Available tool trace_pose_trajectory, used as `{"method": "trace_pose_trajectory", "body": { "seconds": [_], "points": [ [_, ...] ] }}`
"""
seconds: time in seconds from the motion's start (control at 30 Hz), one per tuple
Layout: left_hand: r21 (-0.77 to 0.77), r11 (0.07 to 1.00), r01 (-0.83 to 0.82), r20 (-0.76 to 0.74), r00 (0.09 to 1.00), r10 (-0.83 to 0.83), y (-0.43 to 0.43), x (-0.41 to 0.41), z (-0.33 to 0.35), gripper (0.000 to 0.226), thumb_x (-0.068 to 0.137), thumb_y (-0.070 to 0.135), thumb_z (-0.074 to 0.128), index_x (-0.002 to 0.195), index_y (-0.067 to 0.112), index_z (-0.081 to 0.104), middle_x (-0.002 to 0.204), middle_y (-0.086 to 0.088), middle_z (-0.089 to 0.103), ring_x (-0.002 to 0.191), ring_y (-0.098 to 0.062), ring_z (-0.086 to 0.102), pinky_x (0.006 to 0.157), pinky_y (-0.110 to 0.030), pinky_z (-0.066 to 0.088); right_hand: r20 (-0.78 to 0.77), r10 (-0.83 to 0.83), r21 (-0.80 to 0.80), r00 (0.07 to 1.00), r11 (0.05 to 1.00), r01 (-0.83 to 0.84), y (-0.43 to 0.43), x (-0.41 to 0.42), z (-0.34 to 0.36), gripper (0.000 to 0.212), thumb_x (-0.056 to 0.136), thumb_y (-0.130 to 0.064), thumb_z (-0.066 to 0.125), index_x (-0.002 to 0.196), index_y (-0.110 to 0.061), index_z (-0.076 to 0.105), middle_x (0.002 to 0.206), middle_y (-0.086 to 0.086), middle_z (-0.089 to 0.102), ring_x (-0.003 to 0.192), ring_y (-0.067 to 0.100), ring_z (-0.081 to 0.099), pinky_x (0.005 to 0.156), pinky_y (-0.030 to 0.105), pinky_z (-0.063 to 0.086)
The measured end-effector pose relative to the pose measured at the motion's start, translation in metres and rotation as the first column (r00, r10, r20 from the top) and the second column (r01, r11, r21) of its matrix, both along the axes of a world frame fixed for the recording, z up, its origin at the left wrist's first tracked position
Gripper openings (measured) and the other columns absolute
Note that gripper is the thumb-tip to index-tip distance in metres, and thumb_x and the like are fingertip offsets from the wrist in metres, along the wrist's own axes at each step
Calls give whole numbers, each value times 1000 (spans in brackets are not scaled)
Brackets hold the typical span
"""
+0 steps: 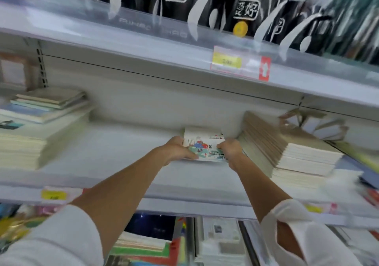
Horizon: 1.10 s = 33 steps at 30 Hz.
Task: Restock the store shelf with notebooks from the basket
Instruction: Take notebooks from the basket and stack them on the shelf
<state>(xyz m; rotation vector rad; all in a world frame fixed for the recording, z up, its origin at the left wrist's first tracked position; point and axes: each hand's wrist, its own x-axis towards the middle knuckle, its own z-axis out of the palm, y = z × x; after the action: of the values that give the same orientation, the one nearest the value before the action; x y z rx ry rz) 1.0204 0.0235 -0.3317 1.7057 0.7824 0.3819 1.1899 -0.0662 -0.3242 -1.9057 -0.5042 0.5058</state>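
A small stack of notebooks (pixel 203 142) with a colourful illustrated cover marked ENGLISH lies on the white middle shelf (pixel 123 159). My left hand (pixel 176 150) grips its left edge and my right hand (pixel 230 149) grips its right edge. The stack sits just left of a tall pile of brown-spined notebooks (pixel 283 149). The basket is out of view.
Piles of pale notebooks (pixel 37 130) fill the shelf's left end. Black bags (pixel 225 5) hang on the shelf above, behind a price tag (pixel 240 64). The lower shelf (pixel 205 239) holds more books. An open gap lies between the two piles.
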Motion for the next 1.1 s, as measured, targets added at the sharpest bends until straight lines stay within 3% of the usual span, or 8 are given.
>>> {"method": "trace_pose_trajectory", "body": {
  "seconds": [0.1, 0.33, 0.53, 0.73, 0.83, 0.93, 1.03, 1.1],
  "points": [
    [-2, 1000, 31, 7, 999, -31, 8, 17, -7, 52, 68, -4, 81, 114, 11, 60, 114, 2, 66, 103, -18, 63, 90, -33, 53, 41, -32, -63, 999, 997, 34, 11, 24, -14, 8, 88, -2, 56, 82, -5, 52, 70, 8, 52, 58, 17, 49, 48, 25, 36],
    [17, 999, 46, 27, 999, -46, 28, 20, -28, 93, 61, -4, 85, 142, 14, 43, 130, 2, 60, 108, -14, 62, 82, -23, 56, 51, -40, -72, 998, 996, 43, 38, 41, -44, 23, 80, 2, 57, 61, -10, 48, 68, 10, 53, 66, 25, 53, 53, 30, 39],
    [109, 994, 10, 55, 998, -16, 34, 22, -37, 72, 67, -10, 79, 131, 13, 55, 125, -4, 64, 101, -22, 66, 88, -38, 56, 106, -37, -8, 994, 999, 38, 45, 49, -54, 17, 72, -6, 67, 77, -22, 64, 76, 3, 58, 85, 24, 55, 66, 25, 49],
    [75, 997, 37, 47, 998, -41, 45, 28, -42, 77, 64, -5, 84, 132, 13, 54, 126, -1, 64, 96, -14, 65, 83, -28, 57, 131, -75, 57, 989, 996, 68, 47, 59, -61, 4, 71, -8, 70, 74, -6, 67, 65, 11, 55, 73, 28, 56, 68, 29, 47],
    [13, 999, 34, 33, 999, -34, 44, 27, -35, 92, 65, 0, 84, 144, 18, 40, 134, 3, 53, 109, -17, 61, 90, -32, 55, 157, -47, 11, 986, 999, 46, 47, 55, -57, 26, 79, -20, 67, 105, -16, 70, 100, 6, 67, 104, 26, 58, 91, 34, 46],
    [75, 981, -177, 15, 984, 176, 41, 15, -26, 65, 76, 12, 76, 135, 20, 48, 134, -5, 51, 116, -23, 55, 96, -35, 51, 465, -90, -101, 881, 983, 154, 46, 37, -44, 46, 88, -28, 61, 131, -13, 58, 128, 10, 62, 122, 30, 53, 105, 38, 40],
    [344, 838, -423, 32, 898, 439, 38, -21, -16, 7, 81, 20, 61, 84, 24, 56, 99, -1, 64, 88, -24, 62, 73, -29, 50, 584, -57, -10, 809, 997, 77, 47, -5, -22, 37, 86, -23, 62, 120, -9, 66, 116, 11, 68, 109, 30, 61, 96, 32, 45],
    [476, 733, -486, 35, 843, 536, 34, -56, -8, 8, 82, 18, 55, 75, 21, 53, 81, 1, 60, 76, -24, 59, 64, -26, 44, 552, 36, 7, 833, 999, -48, 46, -44, -10, 24, 86, -20, 60, 105, -10, 71, 99, 8, 71, 97, 28, 66, 80, 26, 46]
  ]
}}
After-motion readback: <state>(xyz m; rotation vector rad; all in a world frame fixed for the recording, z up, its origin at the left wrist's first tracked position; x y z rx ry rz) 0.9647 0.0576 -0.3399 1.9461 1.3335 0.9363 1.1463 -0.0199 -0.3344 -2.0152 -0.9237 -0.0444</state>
